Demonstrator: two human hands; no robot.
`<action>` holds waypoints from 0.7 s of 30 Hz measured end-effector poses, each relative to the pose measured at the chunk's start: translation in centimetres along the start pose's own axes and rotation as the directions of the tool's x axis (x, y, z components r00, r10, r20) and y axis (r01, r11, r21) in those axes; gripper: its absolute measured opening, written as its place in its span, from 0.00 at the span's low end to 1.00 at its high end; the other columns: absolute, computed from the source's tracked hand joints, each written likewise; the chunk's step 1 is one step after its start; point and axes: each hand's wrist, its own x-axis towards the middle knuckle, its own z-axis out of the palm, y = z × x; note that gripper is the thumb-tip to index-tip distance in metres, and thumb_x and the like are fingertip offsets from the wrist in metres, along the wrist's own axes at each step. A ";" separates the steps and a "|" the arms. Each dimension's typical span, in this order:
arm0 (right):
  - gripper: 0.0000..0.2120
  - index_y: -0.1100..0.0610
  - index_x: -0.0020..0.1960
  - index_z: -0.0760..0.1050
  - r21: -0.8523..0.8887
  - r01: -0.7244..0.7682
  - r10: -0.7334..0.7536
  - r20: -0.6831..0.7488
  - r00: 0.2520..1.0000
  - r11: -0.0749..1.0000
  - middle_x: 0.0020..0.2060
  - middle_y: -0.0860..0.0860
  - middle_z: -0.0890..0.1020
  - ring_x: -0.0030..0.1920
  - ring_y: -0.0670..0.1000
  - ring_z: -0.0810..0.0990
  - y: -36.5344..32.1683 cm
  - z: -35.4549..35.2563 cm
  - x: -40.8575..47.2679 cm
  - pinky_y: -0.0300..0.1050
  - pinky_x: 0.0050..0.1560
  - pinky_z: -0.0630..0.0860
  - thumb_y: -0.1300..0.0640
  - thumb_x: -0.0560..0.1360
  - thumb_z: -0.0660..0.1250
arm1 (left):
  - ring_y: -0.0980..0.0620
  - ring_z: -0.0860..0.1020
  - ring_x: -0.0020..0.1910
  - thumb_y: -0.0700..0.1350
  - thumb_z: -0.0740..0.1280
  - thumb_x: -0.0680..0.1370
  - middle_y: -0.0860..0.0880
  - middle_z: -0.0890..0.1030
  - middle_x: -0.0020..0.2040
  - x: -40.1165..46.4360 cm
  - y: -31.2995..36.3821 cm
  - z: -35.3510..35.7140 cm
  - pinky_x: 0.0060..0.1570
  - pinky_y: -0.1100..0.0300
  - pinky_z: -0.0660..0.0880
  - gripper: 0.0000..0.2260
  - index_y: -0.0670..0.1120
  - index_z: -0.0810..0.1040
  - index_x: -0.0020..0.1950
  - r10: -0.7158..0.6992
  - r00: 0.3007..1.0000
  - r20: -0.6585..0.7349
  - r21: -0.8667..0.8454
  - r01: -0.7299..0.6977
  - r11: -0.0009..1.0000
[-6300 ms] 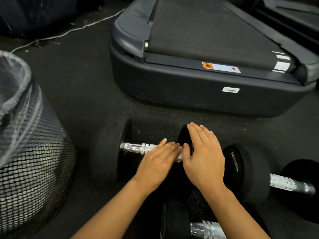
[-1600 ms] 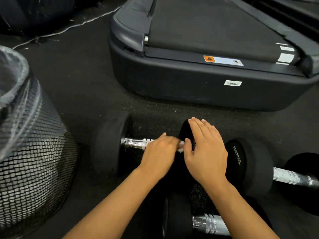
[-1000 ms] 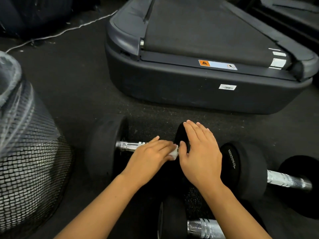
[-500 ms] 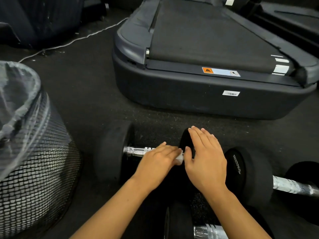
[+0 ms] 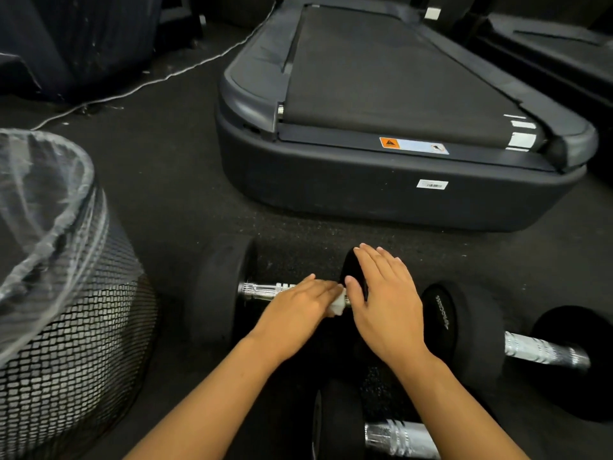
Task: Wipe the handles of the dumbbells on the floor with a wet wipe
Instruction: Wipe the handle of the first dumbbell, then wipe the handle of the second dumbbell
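A black dumbbell lies on the floor in front of me, its chrome handle (image 5: 262, 291) showing beside the left weight (image 5: 220, 290). My left hand (image 5: 298, 310) covers the right part of that handle and holds a white wet wipe (image 5: 337, 304) against it. My right hand (image 5: 384, 303) rests flat, fingers straight, on the dumbbell's right weight (image 5: 350, 263). A second dumbbell (image 5: 544, 353) lies to the right, and a third (image 5: 398, 438) sits at the bottom edge.
A black mesh bin (image 5: 66, 327) with a clear plastic liner stands at the left. A dark grey treadmill (image 5: 381, 127) fills the floor beyond the dumbbells. A white cable (image 5: 159, 79) runs across the dark rubber floor at the upper left.
My left hand has kept sliding the wipe back and forth by small amounts on the handle. My right hand has stayed on the right weight. The camera has tilted up slightly.
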 end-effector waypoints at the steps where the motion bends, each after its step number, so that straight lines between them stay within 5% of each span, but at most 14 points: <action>1: 0.22 0.54 0.70 0.66 0.059 0.005 -0.007 0.023 1.000 0.998 0.68 0.50 0.70 0.70 0.50 0.63 0.1 -0.3 0.0 0.46 0.71 0.52 0.49 0.77 0.58 | 0.51 0.77 0.59 0.40 0.71 0.73 0.45 0.79 0.59 -0.3 -0.1 -0.3 0.67 0.58 0.60 0.19 0.41 0.75 0.63 -0.015 1.000 0.002 -0.007 0.015 1.000; 4: 0.21 0.52 0.67 0.69 0.217 0.036 -0.038 0.006 0.999 0.976 0.67 0.48 0.69 0.71 0.48 0.59 0.0 -1.8 -0.9 0.49 0.72 0.54 0.54 0.75 0.66 | 0.52 0.76 0.60 0.41 0.69 0.74 0.48 0.79 0.61 -1.0 0.4 -1.8 0.68 0.62 0.58 0.19 0.44 0.74 0.66 -0.071 0.996 -0.055 -0.081 0.066 0.994; 7: 0.16 0.52 0.58 0.76 0.153 0.101 -0.089 -0.083 0.993 0.983 0.60 0.48 0.74 0.64 0.49 0.65 -1.4 -2.9 -3.5 0.46 0.62 0.63 0.56 0.70 0.71 | 0.51 0.71 0.66 0.47 0.65 0.77 0.49 0.75 0.65 -2.2 2.3 -3.8 0.66 0.59 0.64 0.24 0.51 0.64 0.73 -0.172 0.984 -0.040 -0.177 0.162 0.971; 12: 0.11 0.50 0.54 0.77 0.146 0.119 -0.112 -0.052 0.992 0.982 0.52 0.45 0.75 0.54 0.45 0.68 -3.0 -2.8 -7.6 0.41 0.50 0.68 0.50 0.73 0.62 | 0.50 0.78 0.58 0.59 0.55 0.75 0.50 0.78 0.60 -6.2 5.5 -5.6 0.52 0.53 0.78 0.27 0.57 0.55 0.74 -0.156 0.986 -0.067 -0.262 0.133 0.956; 17: 0.07 0.52 0.49 0.77 0.286 0.127 -0.107 -0.085 0.991 0.950 0.48 0.41 0.74 0.49 0.40 0.69 -3.3 -4.1 -10.3 0.31 0.51 0.67 0.53 0.75 0.61 | 0.60 0.73 0.62 0.58 0.60 0.75 0.59 0.75 0.63 -9.1 8.0 -6.6 0.59 0.65 0.71 0.27 0.57 0.59 0.73 -0.157 0.982 -0.106 -0.328 0.115 0.937; 21: 0.07 0.50 0.47 0.76 0.360 -0.045 0.095 -0.122 0.988 0.932 0.44 0.38 0.76 0.47 0.39 0.74 -1.4 -5.8 -13.4 0.25 0.49 0.67 0.59 0.71 0.68 | 0.66 0.61 0.69 0.60 0.63 0.73 0.64 0.63 0.69 -10.2 10.0 -6.3 0.64 0.71 0.62 0.29 0.56 0.61 0.73 -0.153 0.984 -0.092 -0.336 0.114 0.935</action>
